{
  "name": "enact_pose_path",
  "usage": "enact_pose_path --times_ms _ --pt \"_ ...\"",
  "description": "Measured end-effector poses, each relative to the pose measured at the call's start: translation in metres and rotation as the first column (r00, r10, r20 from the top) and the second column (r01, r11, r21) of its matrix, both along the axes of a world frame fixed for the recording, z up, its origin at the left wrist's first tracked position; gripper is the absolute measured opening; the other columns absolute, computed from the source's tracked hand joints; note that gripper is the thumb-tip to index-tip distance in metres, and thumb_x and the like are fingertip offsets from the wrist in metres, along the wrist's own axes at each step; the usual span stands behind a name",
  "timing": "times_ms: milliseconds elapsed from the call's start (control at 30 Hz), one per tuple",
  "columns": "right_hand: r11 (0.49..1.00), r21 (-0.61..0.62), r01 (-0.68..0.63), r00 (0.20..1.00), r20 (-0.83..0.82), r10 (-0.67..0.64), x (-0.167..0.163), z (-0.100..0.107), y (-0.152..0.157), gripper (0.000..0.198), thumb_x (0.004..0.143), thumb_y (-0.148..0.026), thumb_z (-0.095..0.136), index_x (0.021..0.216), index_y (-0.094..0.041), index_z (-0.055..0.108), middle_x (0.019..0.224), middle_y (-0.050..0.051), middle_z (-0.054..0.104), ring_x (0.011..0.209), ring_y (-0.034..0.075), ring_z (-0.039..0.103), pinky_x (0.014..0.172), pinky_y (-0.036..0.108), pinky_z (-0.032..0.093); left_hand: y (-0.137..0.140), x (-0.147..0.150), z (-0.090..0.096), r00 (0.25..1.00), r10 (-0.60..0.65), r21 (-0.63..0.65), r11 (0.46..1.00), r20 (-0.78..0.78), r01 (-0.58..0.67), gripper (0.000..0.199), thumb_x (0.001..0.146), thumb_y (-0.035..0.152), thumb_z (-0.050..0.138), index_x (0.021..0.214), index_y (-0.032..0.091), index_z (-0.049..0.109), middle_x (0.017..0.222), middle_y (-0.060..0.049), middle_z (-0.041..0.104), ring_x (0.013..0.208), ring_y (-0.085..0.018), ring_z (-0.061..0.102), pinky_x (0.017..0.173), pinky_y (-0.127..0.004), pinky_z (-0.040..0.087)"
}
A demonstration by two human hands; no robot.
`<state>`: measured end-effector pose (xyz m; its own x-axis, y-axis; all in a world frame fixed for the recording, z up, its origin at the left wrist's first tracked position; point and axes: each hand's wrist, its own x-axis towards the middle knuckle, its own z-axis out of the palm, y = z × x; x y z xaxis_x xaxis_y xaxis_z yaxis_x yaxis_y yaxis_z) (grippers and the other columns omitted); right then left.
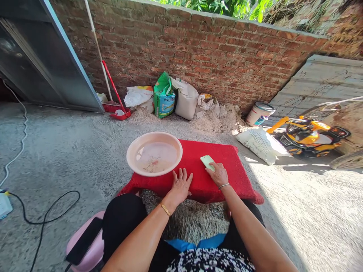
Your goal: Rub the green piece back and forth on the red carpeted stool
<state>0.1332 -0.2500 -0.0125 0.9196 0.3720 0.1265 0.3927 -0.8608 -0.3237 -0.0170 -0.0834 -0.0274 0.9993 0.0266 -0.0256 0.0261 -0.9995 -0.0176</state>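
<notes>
In the head view my left hand (pixel 182 186) lies flat on a red cloth (pixel 195 151), its fingers spread just by the rim of a basin. My right hand (pixel 218 174) is closed on the near end of a pale green, flat, rounded rectangular bar (pixel 207 161); I cannot tell its exact kind. That bar rests on or just over the cloth. The peach plastic basin (pixel 129 156) holds clear water, with a patterned bottom showing through. It stands at the left end of the cloth-covered low table.
A pink stool (pixel 85 241) with a dark flat object (pixel 85 241) is at my left. Along the brick wall (pixel 198 56) stand a red dustpan (pixel 120 114), several sacks (pixel 164 100) and a bucket (pixel 259 113). A yellow toy digger (pixel 314 136) is at right; a black cable (pixel 45 219) lies left.
</notes>
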Motion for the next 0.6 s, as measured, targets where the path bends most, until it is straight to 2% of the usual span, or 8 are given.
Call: enact_pose_path --times_ms 67,167,233,267,333,400,467,600 --pt "0.986 -0.009 0.168 0.984 -0.052 -0.168 0.013 0.002 -0.039 0.039 0.084 -0.047 0.058 0.117 -0.026 0.063 0.105 0.009 0.055 0.094 0.023 0.058 0.082 0.035 0.042 -0.002 0.001 0.0 1.0 0.011 0.009 1.0 0.0 -0.011 0.091 0.072 0.057 0.066 0.146 0.019 0.028 0.151 -0.025 0.024 0.138 -0.046 0.02 0.105 -0.069 0.015" --pt "0.908 0.014 0.419 0.903 -0.111 -0.415 0.026 0.004 -0.088 0.046 0.082 -0.052 0.056 0.119 -0.026 0.062 0.109 0.011 0.056 0.103 0.027 0.056 0.087 0.039 0.041 -0.003 0.001 -0.003 1.0 0.02 0.015 1.0 0.001 -0.02 0.092 0.071 0.056 0.068 0.146 0.019 0.029 0.15 -0.026 0.025 0.137 -0.046 0.021 0.104 -0.07 0.016" --pt "0.856 0.049 0.514 0.853 -0.133 -0.505 0.027 0.004 -0.102 0.047 0.08 -0.053 0.056 0.117 -0.024 0.062 0.11 0.012 0.057 0.105 0.029 0.055 0.088 0.04 0.041 -0.003 0.001 -0.004 1.0 0.02 0.016 1.0 0.009 -0.02 0.092 0.07 0.055 0.069 0.146 0.019 0.029 0.15 -0.026 0.024 0.137 -0.047 0.02 0.104 -0.07 0.016" --pt "0.849 0.066 0.524 0.848 -0.134 -0.512 0.025 0.004 -0.102 0.047 0.08 -0.053 0.057 0.116 -0.024 0.063 0.11 0.012 0.057 0.105 0.029 0.055 0.088 0.04 0.041 -0.003 0.001 -0.005 1.0 0.018 0.016 1.0 0.013 -0.018 0.092 0.07 0.054 0.069 0.146 0.019 0.029 0.15 -0.026 0.024 0.137 -0.047 0.02 0.104 -0.07 0.016" --pt "0.886 0.093 0.455 0.889 -0.113 -0.445 0.018 0.002 -0.086 0.046 0.079 -0.052 0.057 0.114 -0.023 0.064 0.107 0.011 0.058 0.102 0.027 0.055 0.086 0.038 0.042 -0.003 0.001 -0.005 1.0 0.019 0.012 1.0 0.022 -0.02 0.092 0.071 0.054 0.069 0.146 0.02 0.029 0.15 -0.026 0.024 0.138 -0.046 0.02 0.104 -0.07 0.015" --pt "0.95 0.103 0.296 0.955 -0.067 -0.29 0.005 0.001 -0.054 0.043 0.08 -0.049 0.058 0.114 -0.023 0.064 0.104 0.01 0.057 0.099 0.025 0.056 0.084 0.035 0.043 -0.003 0.0 -0.006 1.0 0.019 0.009 1.0 0.023 -0.019 0.091 0.072 0.055 0.067 0.146 0.02 0.029 0.151 -0.025 0.024 0.138 -0.046 0.02 0.104 -0.07 0.015" --pt "0.99 0.097 0.099 0.995 -0.016 -0.098 -0.009 0.0 -0.012 0.039 0.082 -0.045 0.059 0.113 -0.022 0.064 0.103 0.01 0.056 0.096 0.023 0.056 0.083 0.032 0.043 -0.002 0.0 -0.007 1.0 0.018 0.012 1.0 0.022 -0.018 0.09 0.072 0.056 0.066 0.146 0.02 0.029 0.151 -0.025 0.024 0.138 -0.045 0.02 0.105 -0.07 0.014" --pt "0.978 0.056 -0.201 0.979 0.04 0.199 -0.03 0.003 0.058 0.035 0.082 -0.041 0.062 0.112 -0.024 0.064 0.104 0.009 0.055 0.093 0.021 0.056 0.083 0.03 0.042 0.001 -0.001 -0.008 0.999 -0.001 0.014 1.0 0.035 0.0 0.092 0.071 0.057 0.066 0.146 0.02 0.028 0.151 -0.024 0.024 0.139 -0.044 0.018 0.105 -0.069 0.014"
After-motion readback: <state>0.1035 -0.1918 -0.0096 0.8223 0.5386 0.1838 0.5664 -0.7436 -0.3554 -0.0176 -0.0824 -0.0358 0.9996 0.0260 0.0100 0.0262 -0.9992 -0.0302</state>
